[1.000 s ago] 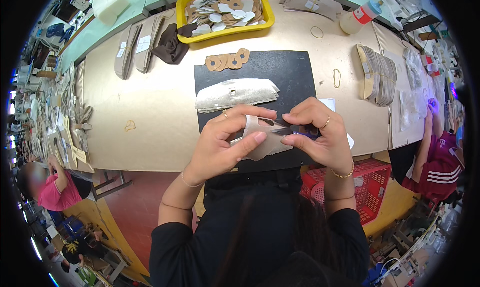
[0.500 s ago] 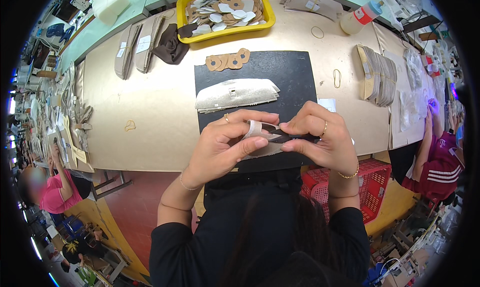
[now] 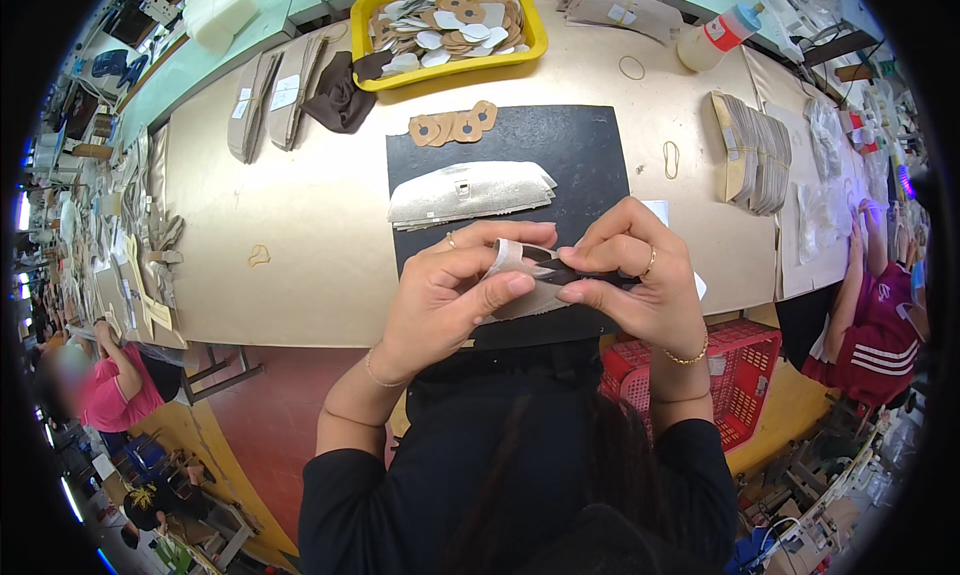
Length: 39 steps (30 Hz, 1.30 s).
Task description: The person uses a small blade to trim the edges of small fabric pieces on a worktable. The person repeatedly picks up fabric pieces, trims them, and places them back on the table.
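Near the front edge of the black mat [image 3: 585,150], my left hand [image 3: 435,295] is closed on a pale grey panel [image 3: 508,254], bent over between thumb and fingers. My right hand [image 3: 645,290] pinches a slim dark tool [image 3: 600,275]; its front end meets the bent panel, and its exact kind is partly covered by my fingers. Beyond my hands, a stack of silvery-white curved panels [image 3: 480,192] lies on the mat, the top one with a small rectangular slot. Several brown tabs [image 3: 462,129] with dark centres overlap in a row at the mat's far edge.
At the back stands a yellow tray [image 3: 541,35] heaped with brown and white tabs. Banded panel bundles [image 3: 765,160] lie right, others left beside a dark cloth [image 3: 340,100]. A glue bottle [image 3: 708,42] stands back right. Below the table's right side is a red crate [image 3: 745,375].
Both hands keep their grip on the panel and the tool, with only a slight shift of the right fingers. The whole view has moved very slightly.
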{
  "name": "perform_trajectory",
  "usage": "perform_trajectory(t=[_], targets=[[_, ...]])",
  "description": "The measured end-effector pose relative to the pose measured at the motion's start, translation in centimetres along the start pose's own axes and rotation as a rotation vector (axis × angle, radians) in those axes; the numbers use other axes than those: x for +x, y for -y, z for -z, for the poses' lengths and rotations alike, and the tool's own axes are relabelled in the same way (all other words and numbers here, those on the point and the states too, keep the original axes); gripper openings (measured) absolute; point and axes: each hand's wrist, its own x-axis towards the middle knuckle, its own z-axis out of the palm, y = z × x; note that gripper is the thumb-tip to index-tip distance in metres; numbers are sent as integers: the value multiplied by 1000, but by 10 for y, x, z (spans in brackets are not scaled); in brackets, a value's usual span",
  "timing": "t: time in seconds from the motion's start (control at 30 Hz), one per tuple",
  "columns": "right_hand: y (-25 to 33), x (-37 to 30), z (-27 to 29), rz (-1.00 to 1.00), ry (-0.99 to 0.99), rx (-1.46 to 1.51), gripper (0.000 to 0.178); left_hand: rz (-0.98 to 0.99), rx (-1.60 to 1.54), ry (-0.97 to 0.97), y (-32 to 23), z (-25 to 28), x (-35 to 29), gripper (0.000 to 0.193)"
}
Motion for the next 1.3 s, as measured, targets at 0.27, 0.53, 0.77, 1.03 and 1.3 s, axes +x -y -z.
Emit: perform_trajectory(t=[0.27, 0.53, 0.77, 1.03, 1.3], targets=[[3, -1, -1, -40, -12, -33, 24, 53, 4, -17, -4, -4, 0, 22], [4, 1, -1, -32, -9, -19, 23, 17, 52, 2, -4, -4, 0, 22], [2, 0, 0, -31, -37, -32, 22, -50, 189, 0, -3, -3, 0, 20], [-5, -11, -14, -136, -236, 48, 29, -593, 745, -268, 9, -12, 6, 24], [-7, -15, -44, -122, -361, 119, 30, -801, 864, -328, 16, -15, 9, 25]])
